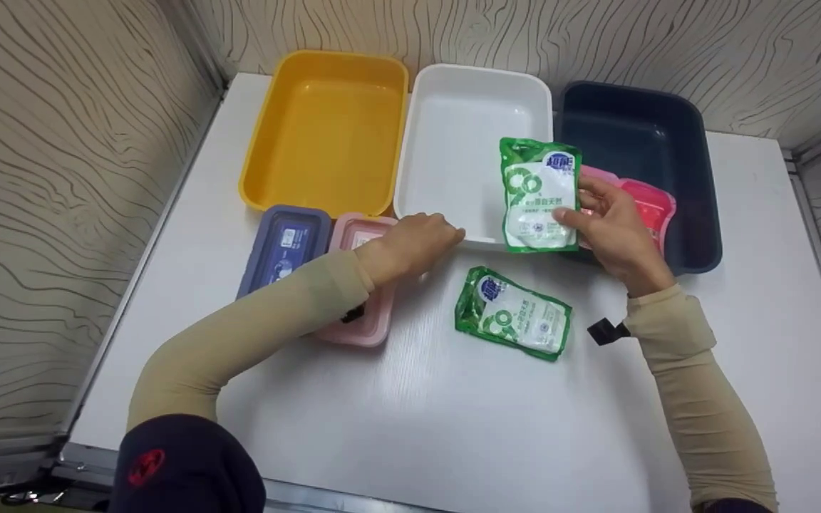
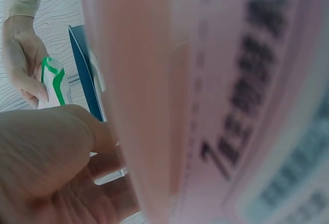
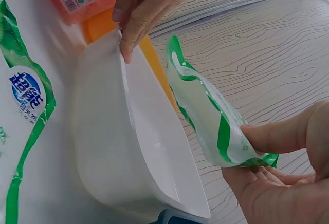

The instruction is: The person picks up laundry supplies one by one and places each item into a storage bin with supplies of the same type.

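My right hand pinches a green-and-white detergent pouch between thumb and fingers, holding it over the near right side of the white bin. In the right wrist view this pouch is tilted above the bin's opening. My left hand grips the white bin's near left rim, as its fingers show in the right wrist view. A second green-and-white pouch lies flat on the table in front of the bin.
To the left stands a yellow bin, to the right a navy bin with pink packs inside. A blue lidded box and a pink lidded box lie under and beside my left forearm. Patterned walls enclose the white table.
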{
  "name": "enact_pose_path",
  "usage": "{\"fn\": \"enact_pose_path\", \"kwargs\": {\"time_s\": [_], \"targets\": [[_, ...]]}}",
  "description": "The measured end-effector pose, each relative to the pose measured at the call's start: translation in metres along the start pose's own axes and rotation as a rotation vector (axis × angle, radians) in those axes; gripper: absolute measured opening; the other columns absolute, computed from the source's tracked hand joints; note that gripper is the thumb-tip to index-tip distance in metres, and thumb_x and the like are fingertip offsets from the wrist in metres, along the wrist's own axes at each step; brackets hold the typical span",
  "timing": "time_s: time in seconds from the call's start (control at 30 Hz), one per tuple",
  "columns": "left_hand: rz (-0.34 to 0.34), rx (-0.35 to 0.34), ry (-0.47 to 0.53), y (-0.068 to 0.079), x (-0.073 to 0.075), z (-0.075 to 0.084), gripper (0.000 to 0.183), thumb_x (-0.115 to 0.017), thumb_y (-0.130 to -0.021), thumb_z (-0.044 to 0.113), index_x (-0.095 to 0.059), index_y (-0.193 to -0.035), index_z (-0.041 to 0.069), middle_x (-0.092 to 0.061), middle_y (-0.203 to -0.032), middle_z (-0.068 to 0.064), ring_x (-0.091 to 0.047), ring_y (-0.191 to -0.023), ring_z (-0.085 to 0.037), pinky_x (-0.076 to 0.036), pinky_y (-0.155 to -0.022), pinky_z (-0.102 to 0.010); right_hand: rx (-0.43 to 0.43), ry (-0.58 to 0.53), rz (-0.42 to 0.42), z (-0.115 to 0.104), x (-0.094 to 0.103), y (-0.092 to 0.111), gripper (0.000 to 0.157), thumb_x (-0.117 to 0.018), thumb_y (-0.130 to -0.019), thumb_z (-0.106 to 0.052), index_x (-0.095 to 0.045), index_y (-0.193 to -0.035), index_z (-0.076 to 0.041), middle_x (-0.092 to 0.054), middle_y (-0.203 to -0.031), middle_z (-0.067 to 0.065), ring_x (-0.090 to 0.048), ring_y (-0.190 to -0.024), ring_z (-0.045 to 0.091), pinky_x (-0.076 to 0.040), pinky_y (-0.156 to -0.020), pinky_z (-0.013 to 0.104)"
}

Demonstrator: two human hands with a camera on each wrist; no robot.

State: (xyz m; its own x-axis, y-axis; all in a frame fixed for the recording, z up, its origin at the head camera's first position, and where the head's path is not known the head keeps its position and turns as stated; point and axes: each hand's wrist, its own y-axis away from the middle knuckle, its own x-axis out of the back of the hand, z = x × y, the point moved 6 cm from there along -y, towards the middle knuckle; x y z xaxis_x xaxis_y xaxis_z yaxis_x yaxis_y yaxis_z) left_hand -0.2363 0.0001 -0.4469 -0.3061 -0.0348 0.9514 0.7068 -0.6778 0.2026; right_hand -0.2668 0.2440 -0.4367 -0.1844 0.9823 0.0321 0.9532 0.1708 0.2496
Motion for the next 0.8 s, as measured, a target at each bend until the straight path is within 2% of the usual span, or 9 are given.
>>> {"fn": "enact_pose_path", "kwargs": {"time_s": [0.1,0.2,0.23,0.33,0.37,0.6,0.7,0.8], "targets": [[0.008,-0.001,0.001,0.000,0.000,-0.001,0.027,-0.063,-0.100,-0.005,-0.073,-0.124,0.002,-0.077,-0.116,-0.021,-0.074,-0.102,-0.039,-0.064,-0.088,-0.051,0.005,-0.016,-0.004,-0.001,-0.004,-0.010,0.061,-0.071,-0.098,0.002,-0.047,-0.155,-0.001,-0.076,-0.123,0.003,-0.079,-0.092,0.015,-0.061,-0.065,0.020],[0.011,0.003,-0.012,-0.001,0.000,-0.001,0.028,-0.063,-0.100,-0.005,-0.073,-0.125,0.003,-0.076,-0.117,-0.020,-0.073,-0.104,-0.039,-0.063,-0.089,-0.050,-0.005,0.012,0.003,-0.001,-0.007,-0.019,0.060,-0.072,-0.099,0.001,-0.048,-0.154,-0.001,-0.074,-0.125,0.005,-0.077,-0.093,0.014,-0.060,-0.065,0.018],[0.013,0.002,-0.013,-0.002,0.001,-0.002,0.029,-0.063,-0.100,-0.005,-0.073,-0.126,0.003,-0.076,-0.117,-0.020,-0.072,-0.105,-0.038,-0.063,-0.090,-0.050,-0.013,0.026,0.009,0.000,-0.007,-0.022,0.060,-0.071,-0.099,0.000,-0.047,-0.154,-0.001,-0.073,-0.127,0.005,-0.076,-0.094,0.014,-0.061,-0.067,0.018],[0.026,0.000,-0.013,-0.003,0.001,-0.002,0.032,-0.063,-0.099,-0.006,-0.074,-0.127,0.003,-0.076,-0.117,-0.020,-0.071,-0.105,-0.038,-0.062,-0.090,-0.049,-0.044,0.042,0.021,0.002,-0.009,-0.031,0.062,-0.070,-0.101,-0.001,-0.043,-0.157,0.000,-0.066,-0.136,0.010,-0.073,-0.107,0.016,-0.064,-0.088,0.026],[0.033,0.001,-0.012,-0.004,0.001,-0.002,0.032,-0.063,-0.099,-0.007,-0.075,-0.127,0.003,-0.076,-0.116,-0.020,-0.071,-0.104,-0.038,-0.062,-0.089,-0.049,-0.055,0.056,0.029,0.003,-0.010,-0.034,0.062,-0.069,-0.101,-0.002,-0.043,-0.158,-0.001,-0.064,-0.139,0.012,-0.071,-0.110,0.017,-0.063,-0.090,0.026],[0.129,0.056,0.046,-0.013,0.005,-0.004,0.029,-0.056,-0.100,-0.010,-0.078,-0.117,-0.001,-0.075,-0.109,-0.024,-0.072,-0.101,-0.042,-0.063,-0.085,-0.054,-0.111,0.157,0.069,0.007,-0.014,-0.050,0.067,-0.068,-0.103,-0.006,-0.038,-0.163,-0.004,-0.056,-0.152,0.019,-0.066,-0.120,0.021,-0.058,-0.102,0.028],[0.166,0.068,0.012,-0.014,0.006,-0.003,0.026,-0.055,-0.100,-0.010,-0.077,-0.113,-0.004,-0.075,-0.105,-0.025,-0.073,-0.098,-0.042,-0.064,-0.082,-0.054,-0.131,0.185,0.062,0.009,-0.018,-0.058,0.069,-0.067,-0.104,-0.009,-0.034,-0.165,-0.005,-0.054,-0.156,0.018,-0.065,-0.124,0.021,-0.055,-0.109,0.033],[0.168,0.079,-0.024,-0.015,0.005,-0.002,0.025,-0.056,-0.102,-0.009,-0.076,-0.115,-0.005,-0.075,-0.105,-0.025,-0.074,-0.098,-0.041,-0.065,-0.081,-0.052,-0.146,0.205,0.048,0.009,-0.024,-0.065,0.070,-0.066,-0.105,-0.010,-0.031,-0.166,-0.005,-0.053,-0.158,0.019,-0.064,-0.128,0.024,-0.054,-0.112,0.037]]}}
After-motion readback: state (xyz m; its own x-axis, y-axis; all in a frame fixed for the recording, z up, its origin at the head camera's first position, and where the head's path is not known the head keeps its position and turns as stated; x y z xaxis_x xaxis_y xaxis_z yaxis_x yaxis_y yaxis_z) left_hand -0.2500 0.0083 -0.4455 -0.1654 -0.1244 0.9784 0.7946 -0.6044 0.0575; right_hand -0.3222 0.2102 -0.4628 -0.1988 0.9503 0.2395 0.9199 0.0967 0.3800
